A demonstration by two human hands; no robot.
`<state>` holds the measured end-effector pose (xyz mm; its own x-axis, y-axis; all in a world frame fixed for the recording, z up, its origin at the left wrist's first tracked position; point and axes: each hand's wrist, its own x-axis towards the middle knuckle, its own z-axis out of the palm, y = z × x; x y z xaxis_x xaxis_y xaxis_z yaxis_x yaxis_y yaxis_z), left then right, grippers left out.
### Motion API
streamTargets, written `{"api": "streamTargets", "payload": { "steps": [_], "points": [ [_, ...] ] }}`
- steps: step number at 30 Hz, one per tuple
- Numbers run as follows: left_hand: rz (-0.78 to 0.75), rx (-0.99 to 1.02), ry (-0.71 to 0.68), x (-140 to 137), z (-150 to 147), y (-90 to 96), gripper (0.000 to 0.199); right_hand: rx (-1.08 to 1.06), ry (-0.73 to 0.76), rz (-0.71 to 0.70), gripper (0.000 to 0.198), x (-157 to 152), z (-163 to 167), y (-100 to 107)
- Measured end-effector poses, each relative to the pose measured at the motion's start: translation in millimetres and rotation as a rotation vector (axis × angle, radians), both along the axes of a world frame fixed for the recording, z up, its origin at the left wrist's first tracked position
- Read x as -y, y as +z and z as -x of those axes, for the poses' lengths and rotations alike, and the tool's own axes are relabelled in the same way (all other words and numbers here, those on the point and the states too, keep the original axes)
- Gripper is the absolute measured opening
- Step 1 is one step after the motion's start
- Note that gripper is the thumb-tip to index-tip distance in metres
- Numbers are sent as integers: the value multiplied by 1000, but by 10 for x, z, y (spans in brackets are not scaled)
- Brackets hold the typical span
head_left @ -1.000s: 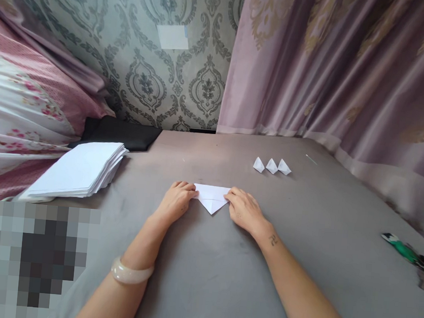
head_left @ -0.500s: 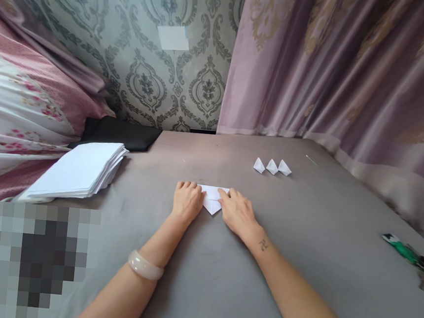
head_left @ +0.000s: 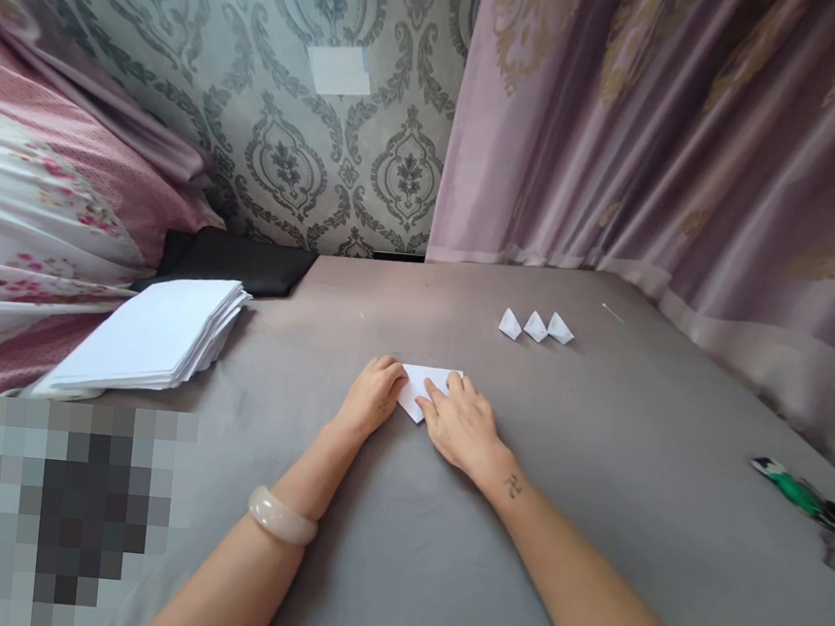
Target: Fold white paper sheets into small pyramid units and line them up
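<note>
A small folded sheet of white paper (head_left: 412,381) lies on the grey cloth between my hands, its straight edge away from me and a point towards me. My left hand (head_left: 373,395) pinches its left corner between thumb and curled fingers. Over the right half rests my right hand (head_left: 463,419), thumb and forefinger spread apart on the paper and the other fingers bent near the right edge. The underside of the paper is hidden.
Three small folded white paper pieces (head_left: 536,326) stand in a row at the back right. At left lies a stack of white paper (head_left: 145,333) beside a black flat item (head_left: 239,263). A green-handled tool (head_left: 797,490) lies far right. Curtains (head_left: 591,172) border the surface.
My left hand has turned and closed on the paper's left corner. My right thumb and forefinger have shifted left and spread over the paper, leaving its top right corner showing.
</note>
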<state>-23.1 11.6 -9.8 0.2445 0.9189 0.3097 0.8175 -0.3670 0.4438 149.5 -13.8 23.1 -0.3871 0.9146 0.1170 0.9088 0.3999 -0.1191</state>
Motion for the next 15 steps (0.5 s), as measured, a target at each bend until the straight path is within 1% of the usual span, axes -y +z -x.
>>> {"api": "streamTargets", "payload": {
  "steps": [3,6,8,10,12,15],
  "points": [
    [32,-28,76,7,23,-6,21,-24,-10,29,40,-34,-83,18],
    [21,-61,183,2,91,-60,18,-56,-28,57,37,-82,-156,28],
    [12,-41,251,-13,151,-113,24,-90,-56,79,34,-126,-202,30],
    [27,-10,280,-34,202,-151,29,-133,-92,102,31,-182,-244,24],
    [57,21,282,-56,230,-159,28,-185,-128,120,26,-245,-281,4],
    [112,69,296,-82,230,-120,25,-270,-173,131,19,-333,-324,-59]
  ]
}}
